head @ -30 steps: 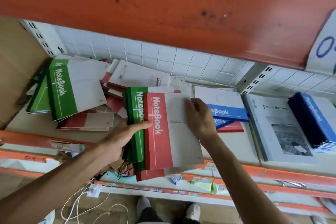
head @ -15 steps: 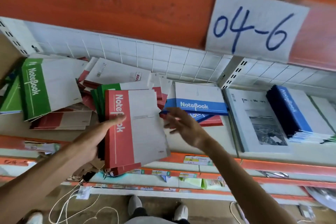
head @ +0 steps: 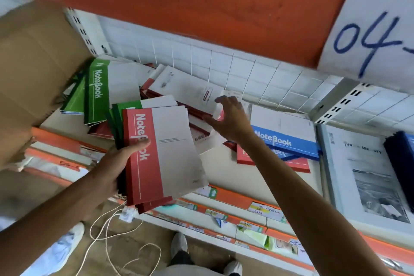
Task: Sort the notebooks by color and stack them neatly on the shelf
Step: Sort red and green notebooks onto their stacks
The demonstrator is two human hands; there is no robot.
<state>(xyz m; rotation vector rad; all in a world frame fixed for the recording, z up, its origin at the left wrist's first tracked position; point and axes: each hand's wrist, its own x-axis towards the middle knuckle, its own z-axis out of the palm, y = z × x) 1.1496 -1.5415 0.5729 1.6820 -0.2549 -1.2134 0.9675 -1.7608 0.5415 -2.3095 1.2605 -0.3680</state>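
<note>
Two hands [head: 112,170] [head: 230,119], one blue notebook [head: 286,139]

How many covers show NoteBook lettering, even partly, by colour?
Green: 1, green cover
Red: 2, held red, lower red partly hidden
Blue: 2, top blue, lower blue partly hidden
Total: 5

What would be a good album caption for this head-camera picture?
Left hand grips a stack of notebooks, red on top, while the right hand reaches toward loose notebooks on the shelf.
</note>
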